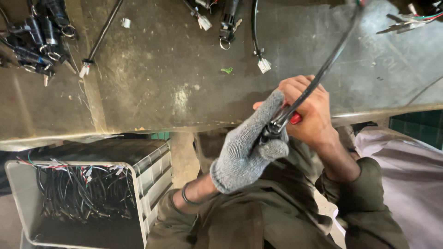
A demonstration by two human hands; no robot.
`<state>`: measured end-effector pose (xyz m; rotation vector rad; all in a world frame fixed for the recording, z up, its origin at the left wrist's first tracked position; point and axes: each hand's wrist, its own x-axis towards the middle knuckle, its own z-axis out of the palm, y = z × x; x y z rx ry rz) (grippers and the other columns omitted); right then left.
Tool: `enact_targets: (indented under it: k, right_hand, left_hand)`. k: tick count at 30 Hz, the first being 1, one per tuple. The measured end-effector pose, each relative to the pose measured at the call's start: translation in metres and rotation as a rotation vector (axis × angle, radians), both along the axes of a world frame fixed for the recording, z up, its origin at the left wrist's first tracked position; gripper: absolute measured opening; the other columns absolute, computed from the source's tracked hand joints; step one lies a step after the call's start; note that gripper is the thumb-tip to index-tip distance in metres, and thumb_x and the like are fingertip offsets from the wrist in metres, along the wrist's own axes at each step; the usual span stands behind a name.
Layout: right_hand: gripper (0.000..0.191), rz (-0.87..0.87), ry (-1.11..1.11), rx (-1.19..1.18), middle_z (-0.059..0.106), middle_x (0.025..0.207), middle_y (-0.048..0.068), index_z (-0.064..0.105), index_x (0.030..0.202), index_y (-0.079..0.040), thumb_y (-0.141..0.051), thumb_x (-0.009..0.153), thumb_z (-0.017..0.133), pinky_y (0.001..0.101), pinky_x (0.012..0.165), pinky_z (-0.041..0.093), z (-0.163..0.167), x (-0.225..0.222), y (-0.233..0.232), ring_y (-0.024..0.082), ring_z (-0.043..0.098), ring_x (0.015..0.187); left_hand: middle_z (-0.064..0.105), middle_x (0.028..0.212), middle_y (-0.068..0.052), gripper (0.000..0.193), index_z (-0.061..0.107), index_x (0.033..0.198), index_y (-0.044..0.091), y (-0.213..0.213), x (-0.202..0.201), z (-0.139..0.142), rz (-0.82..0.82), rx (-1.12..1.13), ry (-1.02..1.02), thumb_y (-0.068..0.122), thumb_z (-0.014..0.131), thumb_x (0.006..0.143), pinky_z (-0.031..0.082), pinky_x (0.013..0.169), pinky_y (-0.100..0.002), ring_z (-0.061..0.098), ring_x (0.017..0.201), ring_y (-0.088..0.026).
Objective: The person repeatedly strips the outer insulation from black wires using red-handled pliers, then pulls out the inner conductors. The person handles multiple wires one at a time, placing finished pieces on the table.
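A black cable (323, 74) is being gripped by both hands at the near edge of a worn metal desk (161, 83).

At the far left, a cluster of black key-switch assemblies (39, 39) is lying on the desk, while below the edge a grey plastic crate (138, 184) is holding a tangle of black wire harnesses (78, 191). Further right, loose leads with white connectors (264, 64) are resting on the desk beside a small green scrap (226, 70). The left hand (247, 147), covered by a grey knitted glove, is being closed around the cable's lower end; the bare right hand (309, 113) is being clamped just behind it, touching the glove, with a red-handled tool (295, 118) partly hidden in the grip. The cable is being arched up toward the top right.
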<state>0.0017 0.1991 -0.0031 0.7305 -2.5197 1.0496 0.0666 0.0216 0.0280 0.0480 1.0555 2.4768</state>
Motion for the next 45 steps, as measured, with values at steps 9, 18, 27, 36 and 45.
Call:
enact_targets:
  k: [9, 18, 27, 36, 45]
  right_hand:
    - [0.048, 0.115, -0.058, 0.049, 0.054, 0.068, 0.007, 0.052, 0.07, -0.006, -0.029, 0.083, 0.092, 0.0407, 0.066, 0.039, -0.022, -0.002, 0.007, 0.028, 0.056, 0.067]
    - [0.069, -0.238, -0.1, 0.458, 0.059, 0.109, 0.012, 0.06, 0.11, -0.008, -0.069, 0.084, 0.08, 0.0482, 0.094, 0.036, -0.024, -0.017, 0.028, 0.033, 0.054, 0.107]
    - [0.071, -0.379, 0.153, 0.461, 0.06, 0.122, 0.007, 0.061, 0.122, -0.008, -0.067, 0.089, 0.081, 0.0456, 0.106, 0.035, -0.026, -0.012, 0.041, 0.028, 0.055, 0.122]
    - [0.062, -0.526, 0.14, 0.394, 0.061, 0.122, 0.006, 0.061, 0.121, -0.009, -0.06, 0.091, 0.084, 0.043, 0.102, 0.034, -0.026, 0.0, 0.05, 0.025, 0.056, 0.115]
    - [0.068, -0.559, 0.166, 0.327, 0.059, 0.125, 0.009, 0.056, 0.131, -0.008, -0.055, 0.094, 0.086, 0.0451, 0.109, 0.032, -0.023, 0.001, 0.052, 0.029, 0.055, 0.119]
  left_hand:
    - [0.059, 0.104, -0.003, 0.07, 0.036, 0.168, 0.006, -0.006, 0.008, 0.002, -0.053, -0.211, 0.136, -0.009, 0.063, 0.106, 0.048, 0.088, -0.02, 0.054, 0.092, -0.007]
    - [0.068, 0.117, -0.009, 0.034, 0.056, 0.137, 0.009, -0.073, -0.031, 0.003, 0.389, -1.099, 0.668, 0.004, 0.067, 0.105, 0.053, 0.104, -0.035, 0.067, 0.109, -0.019]
    - [0.06, 0.136, -0.019, 0.053, 0.054, 0.139, 0.002, -0.133, -0.13, 0.034, 0.677, -2.154, 1.072, 0.03, 0.077, 0.101, 0.043, 0.113, -0.049, 0.055, 0.131, -0.037]
    - [0.062, 0.09, -0.009, 0.05, 0.066, 0.099, 0.009, -0.025, -0.236, -0.025, 0.638, -2.041, 1.334, 0.052, 0.077, 0.077, 0.043, 0.082, -0.049, 0.058, 0.087, -0.03]
    - [0.063, 0.105, -0.012, 0.016, 0.062, 0.115, 0.006, -0.051, -0.185, 0.017, 0.728, -1.627, 1.314, 0.017, 0.068, 0.104, 0.044, 0.094, -0.045, 0.059, 0.102, -0.031]
